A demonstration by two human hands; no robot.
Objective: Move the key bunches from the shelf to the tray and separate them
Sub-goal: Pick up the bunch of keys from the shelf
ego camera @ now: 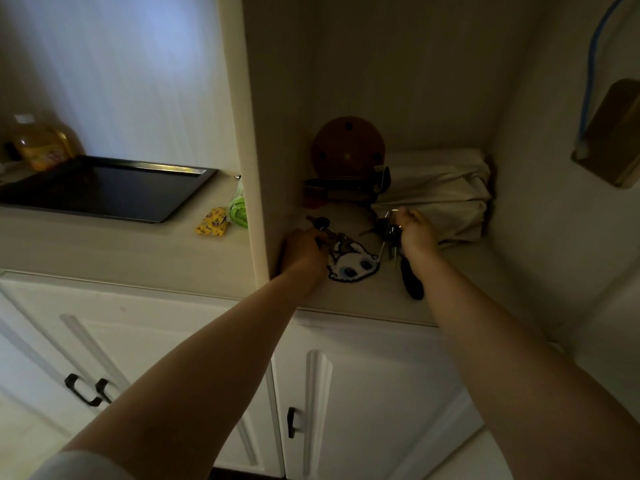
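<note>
Reaching into the shelf (363,299) nook with both arms here. The left hand (304,252) is curled down onto the key bunch (332,239) with the white cartoon-face charm (353,268), fingers on the keys at the shelf's left side. The right hand (415,233) is closed around a second key bunch (388,230), its dark strap (412,282) trailing toward the shelf edge. Just behind sits a folded cloth bag (446,192). The black tray (107,188) waits on the counter (114,244), left of the divider, well apart from the keys.
</note>
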